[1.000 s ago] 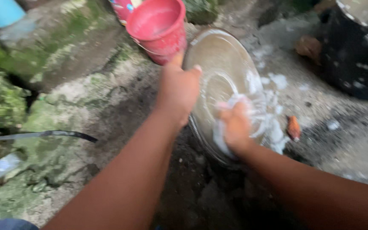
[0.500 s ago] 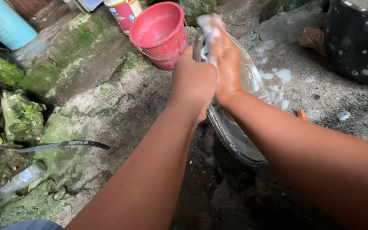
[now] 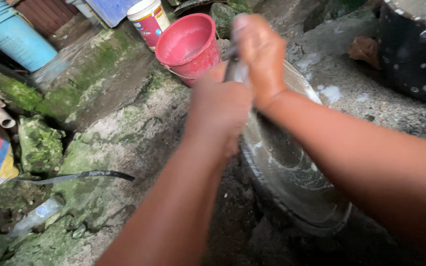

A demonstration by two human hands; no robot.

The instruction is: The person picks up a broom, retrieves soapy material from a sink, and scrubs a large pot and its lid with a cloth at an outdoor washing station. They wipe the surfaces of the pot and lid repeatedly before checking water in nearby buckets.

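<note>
A large round metal tray [image 3: 292, 172] stands tilted on its edge on the wet ground, streaked with soap. My left hand [image 3: 218, 106] grips its near upper rim. My right hand [image 3: 260, 54], blurred, is closed at the tray's top edge, pressing a soapy pale cloth [image 3: 236, 70] against the rim; only a little of the cloth shows between my hands. My right forearm crosses over the tray's face and hides part of it.
A red bucket [image 3: 188, 44] and a white-and-red tin [image 3: 149, 19] stand just beyond the tray. A blue bucket [image 3: 11, 34] is far left, a black pot [image 3: 415, 49] far right. Mossy stones [image 3: 40, 143], a dark strip [image 3: 85, 176], a plastic bottle [image 3: 35, 214] lie left.
My right hand went from wiping the tray's face up to its top rim. The tray turned more edge-on and now reaches lower in the view. The view shifted left.
</note>
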